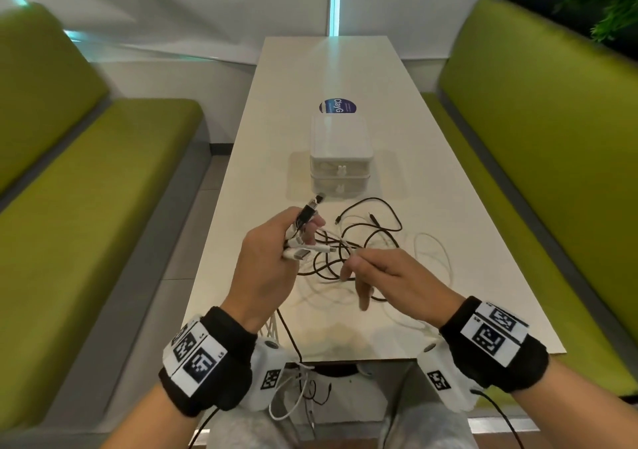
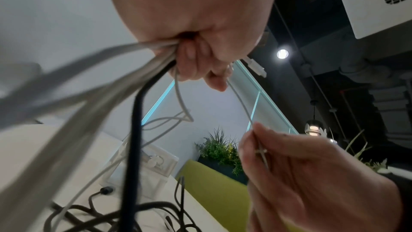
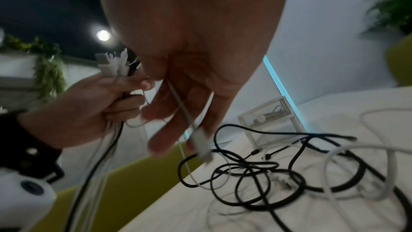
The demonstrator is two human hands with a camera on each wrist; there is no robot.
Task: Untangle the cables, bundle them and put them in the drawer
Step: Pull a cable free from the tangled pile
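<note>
Cables (image 1: 366,238), black ones and white ones, lie in a loose tangle on the white table (image 1: 466,241), in front of a small white drawer unit (image 1: 340,158) with two drawers, both closed. Part of the tangle is lifted from the table by the two hands.

The left hand (image 1: 266,269) is closed in a fist around a bunch of cable ends. The plugs (image 1: 303,231), several white and one black, stick out above the fist, and the cords run down from below it; in the left wrist view they come out of the curled fingers (image 2: 191,63) as a thick bundle of white cords with one black cord.

The right hand (image 1: 383,272) is just beside the left one, over the near part of the tangle. It pinches one thin white cable (image 3: 178,101) between thumb and forefinger, and the other fingers are loosely spread below. The white plug (image 3: 200,144) of this cable hangs under the fingers, above the table, and the same cord goes from the pinch across to the left fist.

Some cords hang over the near edge of the table toward the person's lap. Green benches (image 1: 86,214) stand on both sides of the table.
</note>
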